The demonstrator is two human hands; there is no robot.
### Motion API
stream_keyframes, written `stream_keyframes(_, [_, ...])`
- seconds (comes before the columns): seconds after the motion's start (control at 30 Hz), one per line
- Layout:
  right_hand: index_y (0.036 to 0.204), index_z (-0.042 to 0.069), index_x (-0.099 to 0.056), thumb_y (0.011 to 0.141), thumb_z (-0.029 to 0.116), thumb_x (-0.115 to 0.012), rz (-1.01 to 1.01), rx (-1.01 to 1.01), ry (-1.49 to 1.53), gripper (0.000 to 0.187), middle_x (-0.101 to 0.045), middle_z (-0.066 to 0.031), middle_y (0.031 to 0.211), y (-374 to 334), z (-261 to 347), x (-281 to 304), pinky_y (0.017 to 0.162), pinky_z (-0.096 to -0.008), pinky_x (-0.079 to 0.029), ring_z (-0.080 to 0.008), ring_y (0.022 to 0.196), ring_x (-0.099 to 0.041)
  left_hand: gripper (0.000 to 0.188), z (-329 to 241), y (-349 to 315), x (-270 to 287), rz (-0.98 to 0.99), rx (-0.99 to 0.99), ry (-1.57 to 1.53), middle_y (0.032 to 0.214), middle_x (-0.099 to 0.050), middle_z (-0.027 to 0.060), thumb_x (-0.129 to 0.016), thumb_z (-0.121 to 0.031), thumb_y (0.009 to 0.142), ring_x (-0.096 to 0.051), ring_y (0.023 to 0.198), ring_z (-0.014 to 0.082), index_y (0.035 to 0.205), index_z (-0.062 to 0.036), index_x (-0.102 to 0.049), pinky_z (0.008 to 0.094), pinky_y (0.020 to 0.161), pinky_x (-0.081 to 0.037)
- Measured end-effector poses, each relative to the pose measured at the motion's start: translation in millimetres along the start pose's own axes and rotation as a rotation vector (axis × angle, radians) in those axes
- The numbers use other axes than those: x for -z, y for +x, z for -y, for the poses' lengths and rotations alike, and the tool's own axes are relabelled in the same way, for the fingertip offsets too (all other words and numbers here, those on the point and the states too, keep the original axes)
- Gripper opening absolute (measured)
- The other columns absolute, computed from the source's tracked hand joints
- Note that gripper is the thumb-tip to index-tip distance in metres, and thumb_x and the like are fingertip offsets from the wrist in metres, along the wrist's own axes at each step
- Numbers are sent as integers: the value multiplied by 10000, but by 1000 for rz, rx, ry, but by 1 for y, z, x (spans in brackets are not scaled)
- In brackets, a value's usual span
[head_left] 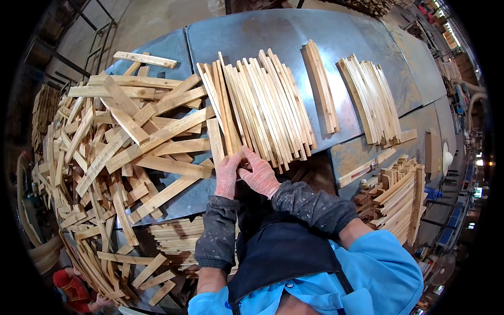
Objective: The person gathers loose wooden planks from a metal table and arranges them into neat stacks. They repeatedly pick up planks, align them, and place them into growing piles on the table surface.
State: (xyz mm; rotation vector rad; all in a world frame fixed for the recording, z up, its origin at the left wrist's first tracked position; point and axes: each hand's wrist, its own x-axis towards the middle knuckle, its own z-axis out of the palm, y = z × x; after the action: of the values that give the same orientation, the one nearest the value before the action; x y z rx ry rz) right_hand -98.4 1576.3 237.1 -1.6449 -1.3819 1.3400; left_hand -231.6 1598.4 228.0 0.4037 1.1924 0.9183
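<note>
My left hand (227, 177), in a pinkish work glove, is closed around the near end of a wooden strip (224, 113) that leans at the left side of a row. My right hand (258, 174), gloved alike, meets it there with fingers bent together; what lies in its fingertips, if anything, is hidden. Beside both hands, the row of narrow wooden strips (270, 107) lies side by side on the metal table (236, 31). A wider piece of wood (215, 139) rests just left of them.
A jumbled heap of wooden slats (126, 121) covers the table's left side. To the right lie a small bundle of strips (321, 89) and another row (370, 100). A wood stack (401, 197) stands near my right elbow. Another person in red (73, 290) is at the lower left.
</note>
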Motion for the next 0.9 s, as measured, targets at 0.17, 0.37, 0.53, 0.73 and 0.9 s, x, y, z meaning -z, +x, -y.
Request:
stream_keyframes(0.17, [1456,0,-592,976,177,-637,4,-124,365,514,-751,-187,1065,36,28,35,875,-362,-589,-238,978,-737,244,-19,5,2,70,78,-29,933,-717,25,-739,-266,1005,-688,761,156,1129,-61,-697,312,691,-582])
stream_keyframes(0.37, [1401,-35,-550,907,421,-719,-160,-130,-82,694,-661,-335,1326,53,67,53,1066,-493,-499,-458,1243,-650,594,66,-62,-30,108,-133,213,1234,-693,134,-777,9,915,-721,1064,272,1442,-25,-506,377,883,-624])
stream_keyframes(0.53, [1413,-30,-574,881,283,-712,-480,-118,-56,632,-716,-320,1188,-9,46,120,994,-489,-548,-477,1136,-693,620,100,-71,-28,662,-42,344,1321,-640,110,-775,-104,933,-581,1251,245,1476,11,-499,389,1132,-453])
stream_keyframes(0.73, [1407,44,-660,893,361,-759,-795,-250,-127,612,-726,-274,1234,-199,-33,259,1013,-474,-547,-385,1166,-701,328,58,25,-5,-19,-264,439,1169,-648,132,-662,-170,1048,-583,1078,208,1265,70,-615,382,1006,-509])
stream_keyframes(0.9, [1405,-40,-627,943,225,-715,-1058,-350,-32,541,-692,-130,1280,-364,-150,371,961,-389,-571,-312,1083,-685,241,55,70,28,-37,-261,418,1001,-636,22,-717,-141,1014,-573,855,144,1211,-15,-658,320,740,-510])
